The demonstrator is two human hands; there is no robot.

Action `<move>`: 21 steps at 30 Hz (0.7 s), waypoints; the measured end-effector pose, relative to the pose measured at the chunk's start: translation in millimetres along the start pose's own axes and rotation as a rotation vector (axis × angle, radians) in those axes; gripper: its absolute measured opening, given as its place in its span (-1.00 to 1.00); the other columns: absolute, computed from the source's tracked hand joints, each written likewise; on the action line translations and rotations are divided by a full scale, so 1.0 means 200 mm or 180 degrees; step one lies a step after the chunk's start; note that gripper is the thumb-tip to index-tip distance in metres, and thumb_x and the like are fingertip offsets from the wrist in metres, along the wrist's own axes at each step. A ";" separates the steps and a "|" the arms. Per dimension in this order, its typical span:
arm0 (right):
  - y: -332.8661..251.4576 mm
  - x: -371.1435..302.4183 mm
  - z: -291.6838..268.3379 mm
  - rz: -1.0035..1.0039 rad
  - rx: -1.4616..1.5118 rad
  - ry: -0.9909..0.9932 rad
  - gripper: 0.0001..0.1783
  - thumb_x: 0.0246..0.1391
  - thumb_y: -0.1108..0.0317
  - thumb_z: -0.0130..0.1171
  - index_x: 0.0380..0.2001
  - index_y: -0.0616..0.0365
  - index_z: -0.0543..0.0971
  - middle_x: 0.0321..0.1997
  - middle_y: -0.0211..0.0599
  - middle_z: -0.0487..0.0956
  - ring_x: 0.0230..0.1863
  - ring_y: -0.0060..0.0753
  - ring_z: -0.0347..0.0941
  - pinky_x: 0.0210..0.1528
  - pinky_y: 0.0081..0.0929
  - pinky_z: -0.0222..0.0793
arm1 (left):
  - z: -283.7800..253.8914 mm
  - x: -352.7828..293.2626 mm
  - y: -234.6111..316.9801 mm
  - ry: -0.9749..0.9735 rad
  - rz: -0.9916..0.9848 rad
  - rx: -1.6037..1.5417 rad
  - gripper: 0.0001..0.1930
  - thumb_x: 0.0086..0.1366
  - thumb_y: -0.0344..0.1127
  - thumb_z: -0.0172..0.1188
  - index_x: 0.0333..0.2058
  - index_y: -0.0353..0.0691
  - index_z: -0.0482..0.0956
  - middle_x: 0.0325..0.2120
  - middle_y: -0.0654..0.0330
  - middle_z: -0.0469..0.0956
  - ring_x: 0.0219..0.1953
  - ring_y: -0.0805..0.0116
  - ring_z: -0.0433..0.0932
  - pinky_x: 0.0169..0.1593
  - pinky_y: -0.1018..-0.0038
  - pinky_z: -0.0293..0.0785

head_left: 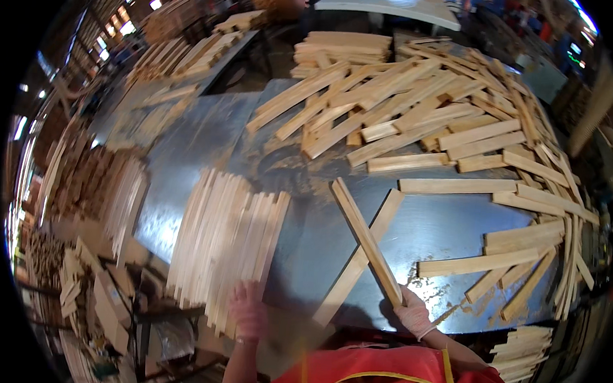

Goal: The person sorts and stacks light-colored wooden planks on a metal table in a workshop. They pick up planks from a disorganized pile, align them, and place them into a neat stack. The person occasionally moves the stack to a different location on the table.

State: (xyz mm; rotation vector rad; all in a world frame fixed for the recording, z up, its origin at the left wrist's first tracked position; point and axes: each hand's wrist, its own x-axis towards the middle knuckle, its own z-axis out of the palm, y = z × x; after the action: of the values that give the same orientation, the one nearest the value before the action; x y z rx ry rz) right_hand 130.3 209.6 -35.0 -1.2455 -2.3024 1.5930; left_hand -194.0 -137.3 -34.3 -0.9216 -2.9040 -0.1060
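My right hand [414, 314], in a pale glove, is closed round the near end of a wooden slat [367, 241]. This slat slants away to the far left and crosses above a second slat [343, 287], which lies on the metal tabletop [304, 243]. At the near right of a row of pale wooden strips [226, 239] is my left hand [248, 312], also gloved. Its fingers are slightly blurred, stretched forward over the strips' near ends, and hold nothing that I can see.
A large loose heap of slats [406, 103] covers the far right of the table and curves down its right side. Behind it stands a neat stack of boards [343, 48]. More stacked wood [81, 182] stands at the left, and sawdust [445, 304] lies near my right hand.
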 end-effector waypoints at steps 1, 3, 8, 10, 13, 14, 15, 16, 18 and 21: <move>0.03 0.04 -0.03 -0.0248 -0.0537 0.0059 -0.37 0.16 0.49 0.24 0.34 0.02 0.55 -0.04 -0.05 0.70 -0.01 -0.06 0.68 0.10 -0.22 0.56 | 0.02 0.01 0.02 -0.0061 0.0034 0.0174 -0.33 0.16 -0.32 0.28 0.30 -0.09 0.42 0.29 -0.02 0.41 0.32 -0.15 0.40 0.37 -0.14 0.31; -0.07 0.12 -0.09 -0.0429 -0.1348 0.0140 -0.36 0.11 0.50 0.24 0.31 0.04 0.56 -0.04 0.00 0.68 -0.01 0.15 0.64 0.10 -0.11 0.57 | 0.03 0.09 0.11 -0.0131 0.0076 0.0514 -0.36 0.16 -0.32 0.29 0.27 -0.07 0.46 0.30 0.00 0.40 0.36 -0.12 0.37 0.38 -0.13 0.31; -0.27 0.43 -0.21 -0.2313 -0.1821 -0.0482 -0.45 0.08 0.44 0.21 0.20 -0.01 0.59 -0.07 -0.21 0.66 -0.06 0.00 0.61 0.02 -0.04 0.56 | -0.34 0.34 0.68 0.0711 0.1282 0.0258 -0.45 0.21 -0.30 0.29 0.21 -0.06 0.51 0.24 0.04 0.43 0.31 -0.16 0.40 0.32 -0.16 0.37; -0.33 0.59 -0.23 -0.3069 -0.1802 -0.0661 -0.50 0.05 0.43 0.25 0.12 0.02 0.63 -0.08 -0.23 0.66 -0.07 -0.04 0.61 0.03 -0.05 0.56 | -0.57 0.52 0.83 0.0098 0.1864 -0.0073 -0.53 0.22 -0.27 0.31 0.14 -0.02 0.56 0.11 0.04 0.49 0.18 -0.09 0.48 0.20 -0.14 0.49; -0.55 0.80 -0.24 -0.3152 -0.1532 -0.0235 -0.46 -0.04 0.34 0.38 0.09 0.10 0.64 0.01 -0.17 0.66 0.05 0.10 0.57 0.16 -0.02 0.51 | -0.43 0.50 0.56 -0.1203 0.0956 -0.0034 -0.62 0.25 -0.28 0.31 0.06 -0.05 0.60 -0.10 0.08 0.55 -0.02 0.02 0.58 0.09 -0.02 0.58; -0.58 0.84 -0.29 -0.2800 -0.1353 0.0000 -0.42 -0.05 0.28 0.41 0.12 0.11 0.62 0.07 -0.11 0.65 0.13 0.12 0.54 0.25 -0.02 0.46 | -0.39 0.50 0.45 -0.0931 0.0617 -0.0104 -0.69 0.27 -0.24 0.31 -0.01 -0.06 0.62 -0.16 0.08 0.59 -0.09 0.01 0.62 0.03 0.01 0.59; -0.56 0.87 -0.35 -0.2444 -0.1179 0.0218 -0.36 -0.05 0.22 0.44 0.15 0.13 0.60 0.14 -0.06 0.63 0.21 0.14 0.51 0.33 -0.01 0.41 | -0.35 0.49 0.33 -0.0659 0.0271 -0.0177 -0.75 0.29 -0.21 0.31 -0.07 -0.07 0.65 -0.22 0.07 0.64 -0.16 0.00 0.65 -0.04 0.03 0.60; -0.52 0.87 -0.44 -0.2011 -0.1351 0.0254 -0.29 -0.07 0.14 0.47 0.19 0.13 0.57 0.20 -0.04 0.61 0.27 0.13 0.47 0.40 -0.02 0.34 | -0.31 0.49 0.21 -0.0374 -0.0055 -0.0264 -0.79 0.32 -0.17 0.31 -0.14 -0.08 0.67 -0.28 0.07 0.68 -0.23 -0.01 0.69 -0.10 0.06 0.62; -0.37 0.82 -0.61 -0.1387 -0.1896 0.0115 -0.13 -0.12 -0.01 0.52 0.27 0.11 0.52 0.29 -0.04 0.56 0.38 0.09 0.40 0.49 -0.04 0.23 | -0.22 0.47 -0.06 -0.0108 -0.0952 -0.1278 -0.83 0.27 -0.30 0.29 -0.16 -0.10 0.71 -0.31 0.03 0.68 -0.26 -0.03 0.69 -0.12 0.08 0.65; -0.13 0.59 -0.87 -0.0661 -0.3182 -0.0205 0.07 -0.18 -0.14 0.56 0.39 0.05 0.42 0.34 -0.07 0.53 0.44 0.01 0.36 0.52 -0.05 0.18 | -0.25 0.54 -0.20 -0.0270 -0.0958 0.0262 -0.61 0.22 -0.21 0.45 -0.03 -0.24 0.63 -0.16 0.03 0.65 -0.13 0.02 0.67 -0.07 0.15 0.62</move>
State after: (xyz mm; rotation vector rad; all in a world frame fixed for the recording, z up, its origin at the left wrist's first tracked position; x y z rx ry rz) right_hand 120.5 413.4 22.5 -0.9690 -3.2468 0.3526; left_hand -301.6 -112.0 26.2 -0.4833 -3.0781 0.0326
